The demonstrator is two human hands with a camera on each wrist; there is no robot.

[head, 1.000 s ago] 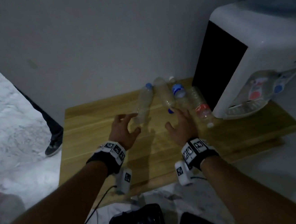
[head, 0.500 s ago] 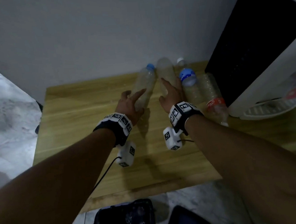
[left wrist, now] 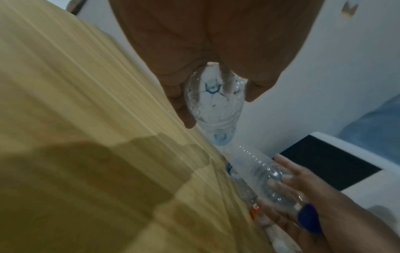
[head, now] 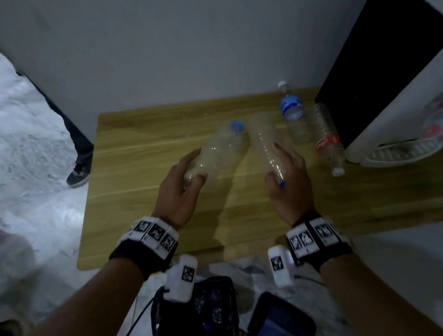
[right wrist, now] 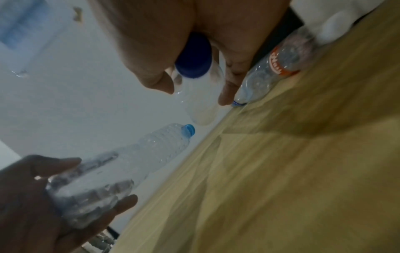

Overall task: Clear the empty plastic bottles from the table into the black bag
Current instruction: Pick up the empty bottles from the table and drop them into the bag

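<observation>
My left hand point(head: 188, 171) grips the base end of a clear bottle with a light blue cap point(head: 221, 149), lifted off the wooden table point(head: 135, 181); the same bottle point(left wrist: 216, 102) shows end-on in the left wrist view. My right hand point(head: 282, 170) grips the neck end of a clear ribbed bottle with a dark blue cap point(head: 263, 139), whose cap point(right wrist: 193, 63) sits against my palm. Two more bottles lie by the dispenser: a blue-labelled one point(head: 294, 117) and a red-labelled one point(head: 327, 141). The black bag point(head: 196, 316) sits open on the floor below the table's front edge.
A white water dispenser with a black side point(head: 395, 75) stands on the table's right end, its drip tray point(head: 397, 151) beside the red-labelled bottle. A white wall backs the table. A person's shoe point(head: 77, 173) is on the floor at left. A dark flat object point(head: 281, 324) lies beside the bag.
Both hands have closed round their bottles and drawn them back toward me, off the table. The two bottles by the dispenser have stayed put.
</observation>
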